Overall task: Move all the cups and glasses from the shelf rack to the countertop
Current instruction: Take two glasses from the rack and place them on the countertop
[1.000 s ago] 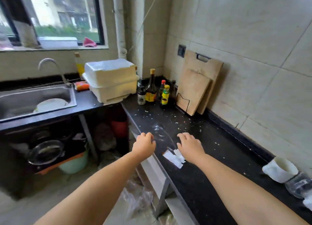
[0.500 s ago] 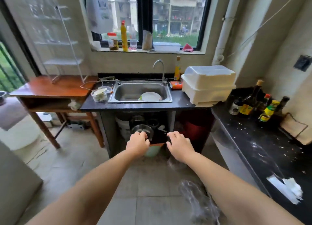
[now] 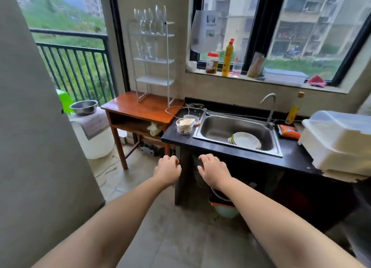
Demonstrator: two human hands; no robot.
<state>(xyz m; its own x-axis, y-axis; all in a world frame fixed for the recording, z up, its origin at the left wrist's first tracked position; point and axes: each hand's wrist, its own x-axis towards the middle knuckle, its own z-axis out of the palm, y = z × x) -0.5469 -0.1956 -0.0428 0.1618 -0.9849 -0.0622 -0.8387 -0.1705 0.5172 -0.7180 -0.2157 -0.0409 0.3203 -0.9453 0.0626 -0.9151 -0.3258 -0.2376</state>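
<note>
Hands — left, right — hover empty, fingers loosely curled; glasses wait on rack.

one head-worn wide-angle view, looking forward and down across the kitchen. both forearms reach in from the bottom edge, hands low in the middle. the sink sits near, right of centre; the rack stands farther off, upper left of centre. edges bend with the lens.
</note>
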